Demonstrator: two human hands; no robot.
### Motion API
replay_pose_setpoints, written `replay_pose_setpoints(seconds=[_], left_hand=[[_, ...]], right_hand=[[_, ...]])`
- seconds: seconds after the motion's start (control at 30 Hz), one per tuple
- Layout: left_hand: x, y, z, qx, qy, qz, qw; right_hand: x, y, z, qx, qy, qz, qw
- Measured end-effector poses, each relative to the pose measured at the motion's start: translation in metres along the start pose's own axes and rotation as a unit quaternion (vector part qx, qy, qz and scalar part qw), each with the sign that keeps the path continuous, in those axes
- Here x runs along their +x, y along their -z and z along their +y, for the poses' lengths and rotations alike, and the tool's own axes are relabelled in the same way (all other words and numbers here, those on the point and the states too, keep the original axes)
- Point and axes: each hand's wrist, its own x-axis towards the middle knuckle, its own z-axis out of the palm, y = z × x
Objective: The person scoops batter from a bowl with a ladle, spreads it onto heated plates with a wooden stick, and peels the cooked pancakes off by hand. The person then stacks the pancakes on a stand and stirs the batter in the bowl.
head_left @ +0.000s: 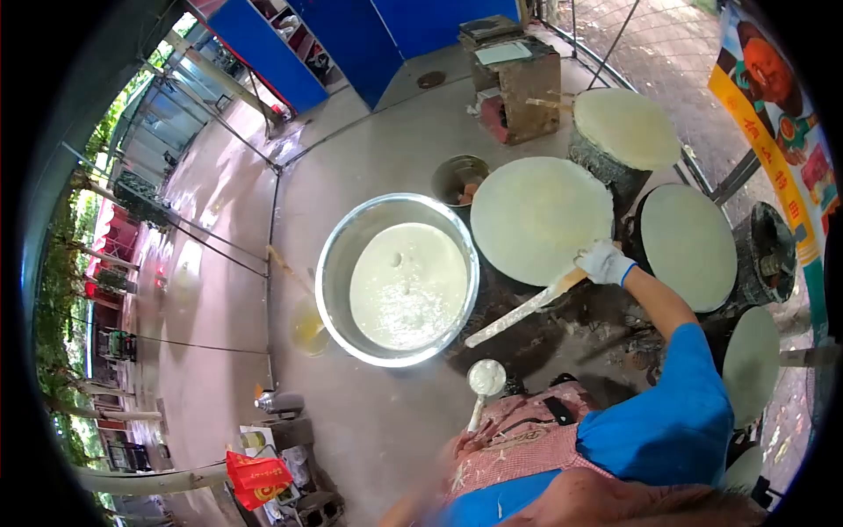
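Note:
My right hand, in a white work glove, grips a long flat wooden spreader coated with pale batter. It is at the near edge of a round griddle covered with a thin pale batter sheet. The spreader points down and left, away from the griddle. A ladle with pale batter in its bowl is held up before the apron. Its handle runs down toward my left side, where the apron and body hide my left fingers. Left of the griddle, a large metal basin contains pale liquid batter.
More batter-covered rounds curve around the right side. A dark bucket stands behind the basin. A yellowish container is to its left. A worn cabinet stands at the back, and a red bag is lower left.

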Motion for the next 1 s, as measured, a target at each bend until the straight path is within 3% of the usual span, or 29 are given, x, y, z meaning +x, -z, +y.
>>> replay_pose_setpoints(seconds=[0.17,0.27,0.37,0.57,0.63,0.67,0.7,0.73,0.77,0.8,0.83,0.93,1.0], left_hand=[[0.006,-0.012,0.000,-0.026,-0.016,-0.001,1.000],[0.018,-0.029,-0.007,-0.056,-0.035,-0.002,0.998],[0.034,-0.055,-0.023,-0.099,-0.059,-0.001,0.993],[0.055,-0.107,-0.043,-0.158,-0.111,0.010,0.981],[0.063,-0.119,-0.047,-0.168,-0.126,0.009,0.978],[0.065,-0.124,-0.048,-0.169,-0.132,0.013,0.977],[0.067,-0.128,-0.047,-0.173,-0.136,0.013,0.975],[0.069,-0.132,-0.045,-0.172,-0.142,0.015,0.975],[0.071,-0.134,-0.043,-0.175,-0.142,0.015,0.974],[0.073,-0.136,-0.039,-0.173,-0.145,0.018,0.974],[0.075,-0.141,-0.034,-0.166,-0.149,0.018,0.975],[0.081,-0.150,-0.016,-0.155,-0.160,0.025,0.974],[0.086,-0.162,-0.001,-0.144,-0.168,0.029,0.975]], right_hand=[[0.025,-0.002,0.020,0.001,0.049,0.014,0.999],[0.056,0.010,0.048,0.075,0.065,0.048,0.994],[0.103,0.070,0.085,0.117,0.059,0.062,0.989],[0.195,0.175,0.209,0.111,-0.051,0.184,0.975],[0.199,0.212,0.252,0.173,-0.168,0.147,0.959],[0.204,0.202,0.290,0.171,-0.188,0.196,0.947],[0.201,0.195,0.323,0.181,-0.215,0.229,0.932],[0.182,0.219,0.333,0.223,-0.264,0.177,0.922],[0.180,0.196,0.382,0.198,-0.325,0.218,0.899],[0.164,0.174,0.418,0.188,-0.370,0.325,0.850],[0.126,0.183,0.419,0.272,-0.387,0.352,0.808],[0.048,0.104,0.512,0.360,-0.529,0.371,0.673],[-0.012,0.070,0.497,0.344,-0.589,0.387,0.620]])
